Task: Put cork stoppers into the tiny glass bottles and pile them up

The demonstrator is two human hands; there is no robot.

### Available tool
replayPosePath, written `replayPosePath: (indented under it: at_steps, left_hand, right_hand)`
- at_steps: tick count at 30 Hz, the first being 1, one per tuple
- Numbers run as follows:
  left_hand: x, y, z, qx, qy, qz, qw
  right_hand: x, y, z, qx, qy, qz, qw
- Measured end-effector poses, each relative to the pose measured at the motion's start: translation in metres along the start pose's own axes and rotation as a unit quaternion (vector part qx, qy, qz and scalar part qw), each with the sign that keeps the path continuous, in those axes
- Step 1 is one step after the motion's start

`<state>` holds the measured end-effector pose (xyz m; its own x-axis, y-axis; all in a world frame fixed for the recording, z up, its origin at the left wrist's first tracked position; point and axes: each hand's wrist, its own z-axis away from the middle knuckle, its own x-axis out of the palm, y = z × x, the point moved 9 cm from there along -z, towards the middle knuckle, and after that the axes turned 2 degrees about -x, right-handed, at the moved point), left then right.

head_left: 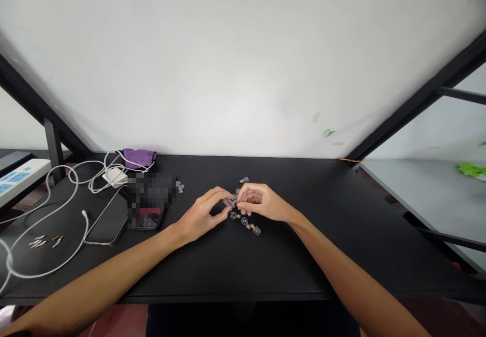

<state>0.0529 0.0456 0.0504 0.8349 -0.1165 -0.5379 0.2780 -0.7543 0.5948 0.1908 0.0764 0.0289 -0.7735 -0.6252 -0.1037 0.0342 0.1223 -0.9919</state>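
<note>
Between the thumb and fingers of my left hand (205, 210) is a tiny clear glass bottle (229, 202). My right hand (266, 202) meets it from the other side with its thumb and fingertips pinched together at the bottle's end; whatever is in that pinch is too small to make out. Just below the hands, on the black table, lie several more little bottles with cork stoppers, among them a squarish bottle (256, 230) and a rounded bottle (233, 215). Another corked bottle (244, 179) rests beyond my right fingers. Some of the group is hidden behind the hands.
On the left of the black table (212, 271) lie a dark phone (108, 218), a partly blurred-out phone (152, 220), a looping white cable (38, 276), a white charger (115, 177) and a purple cloth (138, 157). Small clear pieces (179, 187) lie nearby. A white wall stands behind.
</note>
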Motion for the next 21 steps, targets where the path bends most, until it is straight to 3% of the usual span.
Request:
replayPosePath:
  at_steps: [21]
  left_hand:
    - [0.0072,-0.0029,0.0056,-0.001,-0.041,-0.01,0.999]
  right_hand:
    - [0.0067,-0.0038,0.0029,-0.003,-0.039,0.018,0.999]
